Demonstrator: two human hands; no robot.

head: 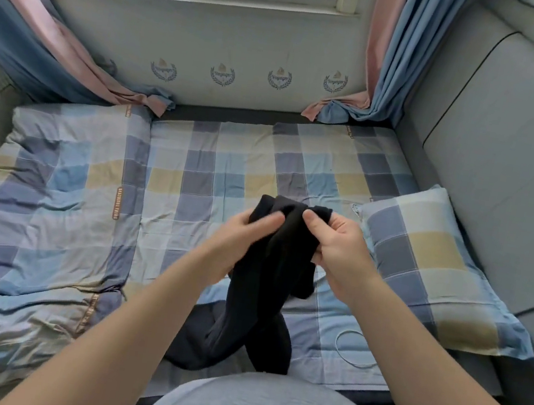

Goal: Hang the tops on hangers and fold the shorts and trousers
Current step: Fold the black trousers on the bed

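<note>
1. Black garment [269, 272]: bunched, top edge held between both grips, the rest hanging toward 6 o'clock onto the bed [215, 167].
2. Left grip [247, 234]: pinching the garment's 9 o'clock side.
3. Right grip [339, 244]: pinching its 3 o'clock side.

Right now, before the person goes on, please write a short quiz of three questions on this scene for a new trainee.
1. True or false: the black garment is already folded flat.
2. Where does the checked pillow lie? A: at the person's right. B: at the person's left. C: in the person's hands.
3. How many hands grip the garment?

Key: 1 false, it hangs bunched. 2 A. 3 two, the left hand and the right hand.
</note>
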